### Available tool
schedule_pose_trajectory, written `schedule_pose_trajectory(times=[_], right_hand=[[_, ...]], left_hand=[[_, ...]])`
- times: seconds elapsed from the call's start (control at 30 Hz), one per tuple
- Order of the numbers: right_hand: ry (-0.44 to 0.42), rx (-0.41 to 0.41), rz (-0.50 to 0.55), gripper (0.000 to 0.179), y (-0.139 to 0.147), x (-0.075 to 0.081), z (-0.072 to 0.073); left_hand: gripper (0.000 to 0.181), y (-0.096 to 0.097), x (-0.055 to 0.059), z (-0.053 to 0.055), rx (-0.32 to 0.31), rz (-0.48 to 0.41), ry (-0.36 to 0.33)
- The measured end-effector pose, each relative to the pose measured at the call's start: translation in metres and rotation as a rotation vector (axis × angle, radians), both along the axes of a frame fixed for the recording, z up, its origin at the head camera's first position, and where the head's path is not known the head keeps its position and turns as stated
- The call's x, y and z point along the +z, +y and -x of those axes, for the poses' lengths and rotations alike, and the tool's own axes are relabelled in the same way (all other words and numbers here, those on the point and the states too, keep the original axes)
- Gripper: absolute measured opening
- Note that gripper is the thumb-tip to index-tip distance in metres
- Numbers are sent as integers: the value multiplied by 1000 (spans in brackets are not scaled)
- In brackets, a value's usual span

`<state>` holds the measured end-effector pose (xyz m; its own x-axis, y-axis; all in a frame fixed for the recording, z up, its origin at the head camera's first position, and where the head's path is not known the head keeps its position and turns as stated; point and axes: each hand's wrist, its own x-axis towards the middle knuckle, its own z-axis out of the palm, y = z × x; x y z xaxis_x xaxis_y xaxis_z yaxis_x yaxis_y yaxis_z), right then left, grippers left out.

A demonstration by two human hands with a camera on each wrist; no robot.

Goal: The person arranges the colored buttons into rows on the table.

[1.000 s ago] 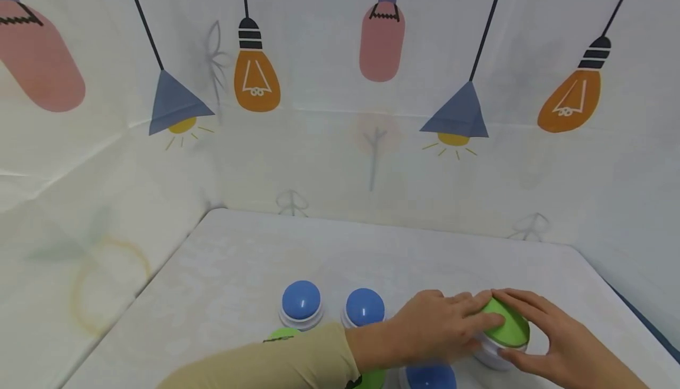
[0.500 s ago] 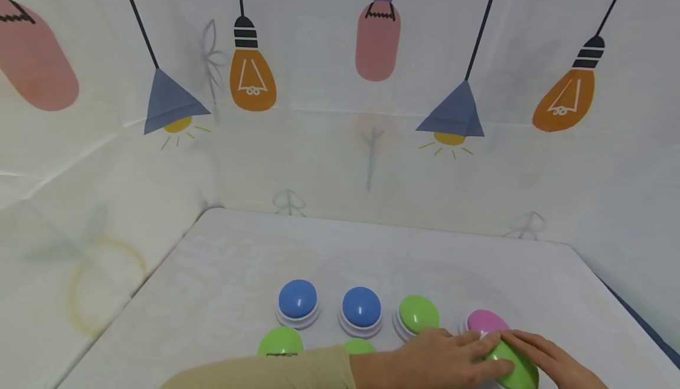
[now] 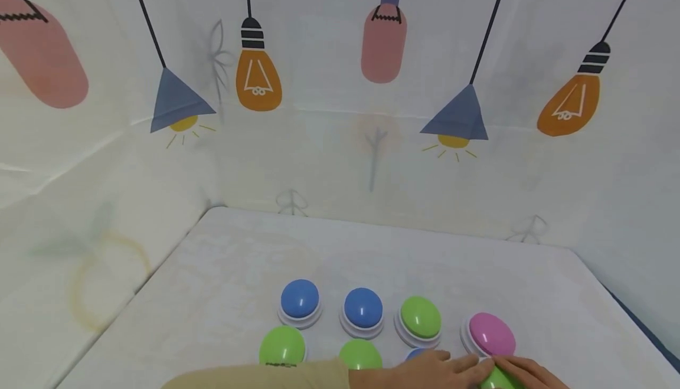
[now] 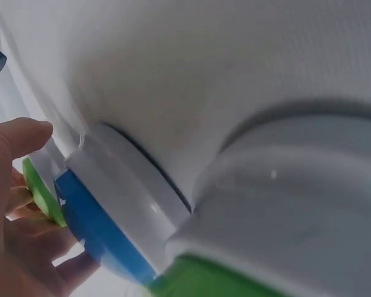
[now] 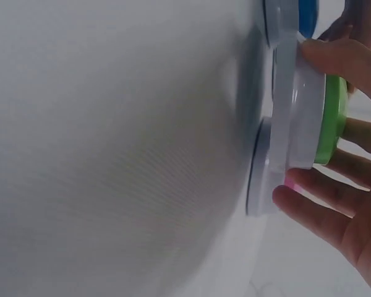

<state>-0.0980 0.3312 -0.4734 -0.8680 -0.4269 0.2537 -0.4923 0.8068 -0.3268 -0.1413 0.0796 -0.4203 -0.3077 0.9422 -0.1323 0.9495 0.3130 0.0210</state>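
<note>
A push button with a green dome and white base (image 3: 499, 379) sits at the bottom edge of the head view, partly hidden by both hands. My right hand (image 3: 531, 373) grips it; in the right wrist view the thumb (image 5: 324, 55) lies on the white base, with fingers round the other side. My left hand (image 3: 438, 370) reaches across from the left, its extended fingers touching the green dome's left edge. Beneath that hand is a blue button (image 3: 417, 353), mostly covered. Just behind the gripped button stands a pink button (image 3: 492, 334).
The back row also holds two blue buttons (image 3: 300, 299) and a green button (image 3: 421, 317). In front of them are two more green buttons (image 3: 282, 346), partly behind my left sleeve (image 3: 265, 375). A white cloth printed with lamps (image 3: 319, 159) hangs behind the white table (image 3: 228, 265).
Both hands have brought the green button down toward the near edge, in front of the pink one. The pink button and the back green button, earlier hidden by the hands, now show.
</note>
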Motion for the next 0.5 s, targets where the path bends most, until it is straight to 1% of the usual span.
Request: schedule_pose_trajectory(times=[0.03, 0.1, 0.17, 0.27, 0.33, 0.4, 0.47, 0.5], right_hand=[[41, 14, 20, 67, -1, -4, 0], [118, 1, 28, 71, -3, -11, 0], [174, -4, 36, 72, -2, -19, 1], [221, 10, -16, 66, 6, -37, 4], [226, 23, -35, 61, 13, -50, 6], [244, 29, -53, 59, 19, -61, 9], [233, -3, -63, 59, 22, -67, 11], [192, -29, -59, 59, 23, -68, 11]], left_hand=[[75, -1, -1, 0, -1, -8, -27], [72, -2, -4, 0, -21, -19, -38], [72, -1, -5, -2, -40, 6, 11], [71, 0, -6, -4, -92, 37, 149], [71, 1, -6, -6, -120, 60, 225], [71, 1, -6, -7, -139, 64, 254], [73, 2, -5, -7, -138, 74, 244], [73, 2, -5, -7, -139, 73, 231]])
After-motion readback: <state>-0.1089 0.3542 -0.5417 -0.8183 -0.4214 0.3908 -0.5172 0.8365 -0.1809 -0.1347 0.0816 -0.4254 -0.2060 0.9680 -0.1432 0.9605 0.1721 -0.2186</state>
